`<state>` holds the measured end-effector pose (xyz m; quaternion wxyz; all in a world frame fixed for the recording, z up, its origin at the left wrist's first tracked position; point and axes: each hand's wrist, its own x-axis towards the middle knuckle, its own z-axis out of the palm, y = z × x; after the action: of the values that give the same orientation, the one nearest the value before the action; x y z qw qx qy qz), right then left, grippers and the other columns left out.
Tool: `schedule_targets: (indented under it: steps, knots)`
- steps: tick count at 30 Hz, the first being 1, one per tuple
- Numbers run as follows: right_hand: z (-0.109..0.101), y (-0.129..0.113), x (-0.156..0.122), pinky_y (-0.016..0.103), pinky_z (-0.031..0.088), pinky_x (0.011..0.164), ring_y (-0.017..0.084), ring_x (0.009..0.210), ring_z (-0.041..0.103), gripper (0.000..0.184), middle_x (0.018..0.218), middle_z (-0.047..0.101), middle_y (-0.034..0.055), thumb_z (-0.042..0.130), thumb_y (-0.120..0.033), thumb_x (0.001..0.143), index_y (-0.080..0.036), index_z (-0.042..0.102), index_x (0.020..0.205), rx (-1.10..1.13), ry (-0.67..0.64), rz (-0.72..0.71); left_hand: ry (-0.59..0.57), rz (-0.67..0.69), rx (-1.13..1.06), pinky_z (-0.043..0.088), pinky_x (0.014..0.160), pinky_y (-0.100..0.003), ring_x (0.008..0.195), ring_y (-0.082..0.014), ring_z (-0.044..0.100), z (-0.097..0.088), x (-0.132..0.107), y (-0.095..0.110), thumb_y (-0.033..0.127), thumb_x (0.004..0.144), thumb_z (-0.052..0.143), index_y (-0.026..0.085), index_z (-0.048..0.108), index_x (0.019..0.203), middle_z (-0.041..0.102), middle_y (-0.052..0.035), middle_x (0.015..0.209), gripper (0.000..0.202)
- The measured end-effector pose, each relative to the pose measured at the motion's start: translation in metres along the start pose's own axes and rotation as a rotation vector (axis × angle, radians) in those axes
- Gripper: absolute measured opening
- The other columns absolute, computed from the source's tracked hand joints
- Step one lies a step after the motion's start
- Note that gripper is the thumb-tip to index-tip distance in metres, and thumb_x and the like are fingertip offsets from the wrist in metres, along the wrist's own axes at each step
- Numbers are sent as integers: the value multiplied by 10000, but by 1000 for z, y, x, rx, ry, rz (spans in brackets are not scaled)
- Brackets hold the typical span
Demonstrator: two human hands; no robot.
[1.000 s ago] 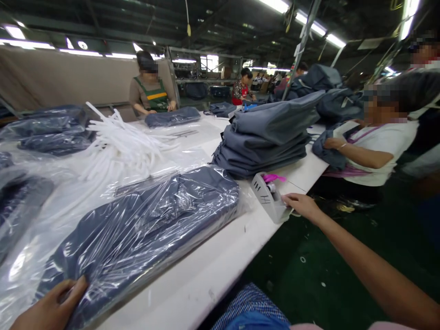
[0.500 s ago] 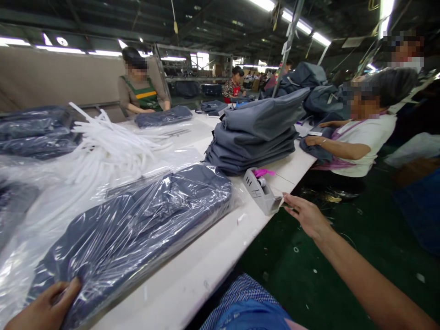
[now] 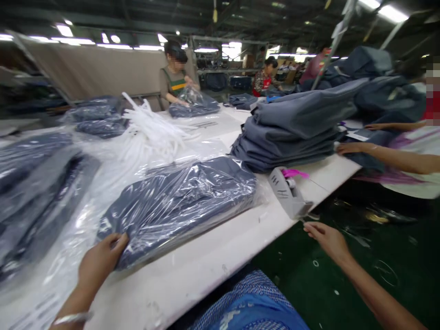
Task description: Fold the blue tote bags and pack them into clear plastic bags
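Note:
A folded dark blue fabric bag in a clear plastic bag (image 3: 185, 201) lies on the white table in front of me. My left hand (image 3: 103, 256) grips its near left end, thumb on top and the other fingers mostly hidden. At the table's edge stands a grey tape dispenser (image 3: 287, 192) with dark marks on its side and a pink strip on top. Just off its front end, my right hand (image 3: 326, 238) pinches a short piece of clear tape (image 3: 302, 221), thumb and fingers pressed together.
A stack of dark blue fabric bags (image 3: 292, 128) stands behind the dispenser. White strips (image 3: 154, 128) lie in a heap at the back left, near more wrapped bags (image 3: 34, 183). One co-worker (image 3: 177, 82) handles a wrapped bag across the table; another person's arms (image 3: 388, 153) reach in from the right.
The view has swung left, so everything sits further right. My right hand has drawn slightly down and away from the dispenser with the tape. The left hand still holds the wrapped bag.

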<state>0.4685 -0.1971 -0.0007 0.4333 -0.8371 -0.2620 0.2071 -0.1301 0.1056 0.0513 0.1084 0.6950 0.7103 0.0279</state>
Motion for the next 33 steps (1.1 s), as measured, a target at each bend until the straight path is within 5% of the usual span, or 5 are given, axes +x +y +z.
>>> schedule_targets:
  steps: [7,12,18,25,33]
  knots:
    - [54,-123,-12,399,551,807,290,866,701,212,955,761,53,672,-524,783,-358,773,868,-362,-583,-761,105,26,-154,325,622,-253,728,-189,598,8,-9,8,523,889,413,213,612,741,651,-27,722,397]
    - [151,-264,-33,298,479,677,197,703,639,240,767,724,56,602,-436,881,-265,753,806,-342,-1030,-1125,126,39,-222,311,614,-269,678,-169,568,13,-11,5,514,904,422,210,594,710,634,-14,690,400]
    - [285,-346,-53,228,380,570,116,594,589,228,691,693,-9,632,-387,867,-199,743,801,-405,-1387,-1374,142,25,-292,306,608,-275,661,-162,563,17,-13,7,502,905,447,209,588,693,625,-7,673,388]
    - [391,-373,-69,242,310,550,140,647,592,234,751,724,-2,688,-454,823,-233,766,817,-831,-1287,-1641,148,-16,-324,286,590,-281,637,-160,549,21,-14,8,522,893,471,215,604,699,623,-5,658,386]
    - [424,-366,-61,283,367,623,256,764,651,635,795,729,109,643,-809,668,-191,762,752,-1103,-1009,-1664,129,-42,-317,282,588,-286,642,-166,553,20,-15,11,512,884,491,221,606,715,625,-8,664,355]
